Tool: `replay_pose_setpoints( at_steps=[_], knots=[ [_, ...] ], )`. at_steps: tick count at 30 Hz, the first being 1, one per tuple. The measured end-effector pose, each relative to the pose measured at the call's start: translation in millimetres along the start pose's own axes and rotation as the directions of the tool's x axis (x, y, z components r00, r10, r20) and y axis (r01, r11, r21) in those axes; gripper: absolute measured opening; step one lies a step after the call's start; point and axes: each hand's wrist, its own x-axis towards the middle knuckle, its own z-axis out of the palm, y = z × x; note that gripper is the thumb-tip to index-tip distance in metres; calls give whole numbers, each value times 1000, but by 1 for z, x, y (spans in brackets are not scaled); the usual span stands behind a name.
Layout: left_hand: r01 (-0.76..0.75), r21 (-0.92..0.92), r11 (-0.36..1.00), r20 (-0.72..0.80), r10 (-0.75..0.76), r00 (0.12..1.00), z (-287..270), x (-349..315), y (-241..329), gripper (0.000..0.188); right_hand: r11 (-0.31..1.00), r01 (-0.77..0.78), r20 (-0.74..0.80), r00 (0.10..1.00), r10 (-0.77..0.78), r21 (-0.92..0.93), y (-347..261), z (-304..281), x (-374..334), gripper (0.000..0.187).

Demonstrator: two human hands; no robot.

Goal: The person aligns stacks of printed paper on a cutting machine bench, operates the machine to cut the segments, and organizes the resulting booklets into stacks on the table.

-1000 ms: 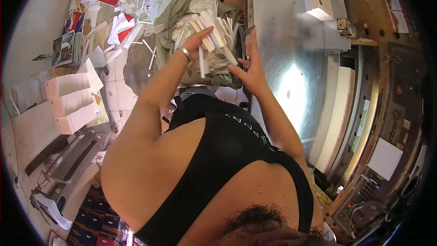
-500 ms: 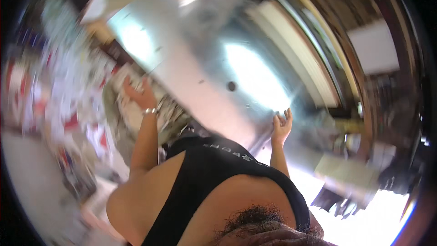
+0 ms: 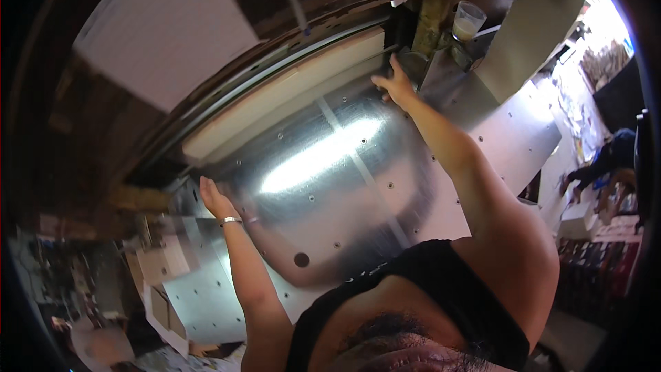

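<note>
A long pale stack of paper or board (image 3: pixel 296 100) lies along the far side of a shiny metal table (image 3: pixel 358 200), against a dark machine. My left hand (image 3: pixel 215 200), with a bracelet on the wrist, is by the stack's left end, fingers stretched out and nothing in them. At the stack's right end my right hand (image 3: pixel 396 88) has its fingers apart and also holds nothing. Whether either hand touches the stack, I cannot tell. The tabletop is dotted with small holes and has one larger dark hole.
A white sheet (image 3: pixel 165 34) hangs on the machine's front, near a pen (image 3: pixel 297 7). To the right are a clear cup with a pale drink (image 3: pixel 465 24) and a brown board (image 3: pixel 530 45). An open carton (image 3: pixel 165 313) is at lower left. Paper scraps litter the right background.
The blurred view has swung round to the machine. My left hand, earlier over a pile of scrap paper, is now by the stack's left end; my right hand has reached its right end.
</note>
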Motion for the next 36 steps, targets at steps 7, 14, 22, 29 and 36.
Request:
replay_pose_setpoints(
  at_steps=[7, 14, 22, 29, 36],
  knots=[
    [-26, 34, 999, -11, 26, 1000, 22, 80, -16, 51, 937, -127, -64, 986, 156, 325, -2, 34, 73, 112],
    [56, -43, 998, -51, -58, 997, 15, 124, -18, 40, 900, 5, -108, 993, 46, 436, 2, 21, 70, 96],
    [327, -215, 920, 275, -264, 924, 0, 192, -15, 49, 933, -118, -77, 985, 153, 340, -10, 28, 81, 72],
    [353, -242, 904, 315, -271, 910, -9, 248, -59, 42, 940, -96, -111, 984, 139, 327, -6, 18, 79, 79],
    [-19, 303, 953, 466, -131, 875, -44, 284, -80, 40, 915, -248, 32, 968, 251, 318, -15, 19, 88, 74]
  ],
)
